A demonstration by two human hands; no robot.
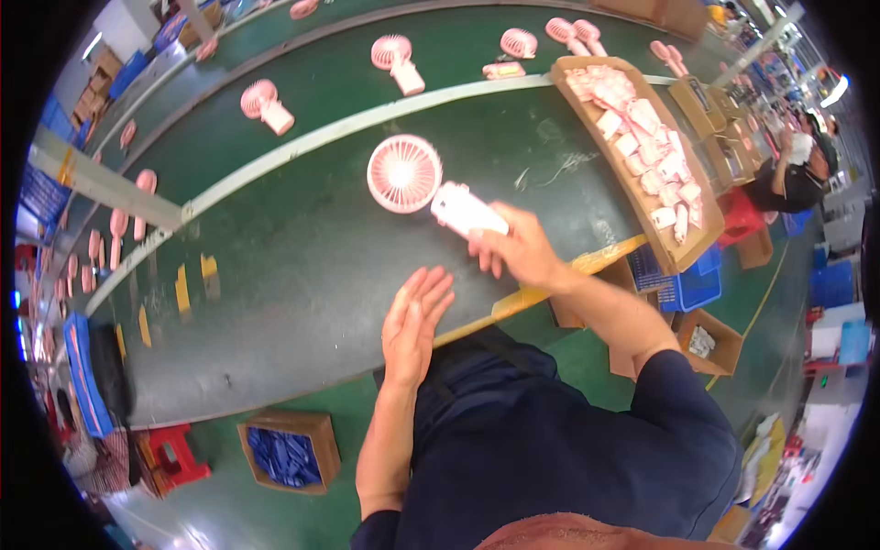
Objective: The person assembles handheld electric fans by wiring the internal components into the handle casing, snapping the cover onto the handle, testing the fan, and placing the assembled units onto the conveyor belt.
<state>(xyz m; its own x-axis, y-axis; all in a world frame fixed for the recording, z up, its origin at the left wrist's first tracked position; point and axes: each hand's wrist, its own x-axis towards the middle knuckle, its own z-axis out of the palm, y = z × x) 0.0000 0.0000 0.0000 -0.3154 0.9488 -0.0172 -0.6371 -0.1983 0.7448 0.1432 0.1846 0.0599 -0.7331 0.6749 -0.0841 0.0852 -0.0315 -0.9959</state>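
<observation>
A pink handheld fan lies in front of me, its round grille head [404, 173] on the dark green tabletop [302, 247]. Its pale pink handle [466, 211] points toward my right hand [522, 246], whose thumb and fingers close around the handle's near end. Nearer the table's front edge, my left hand [415, 321] holds nothing; its fingers are stretched out and slightly apart, and it does not touch the fan.
A long cardboard tray [632, 147] of pink plastic parts stands at the right. Behind a pale rail [367, 115], several pink fans [394, 60] lie on a green belt. A blue-and-black bag [92, 371] sits at the left end. On the floor are a carton [289, 451] and a red stool [179, 456].
</observation>
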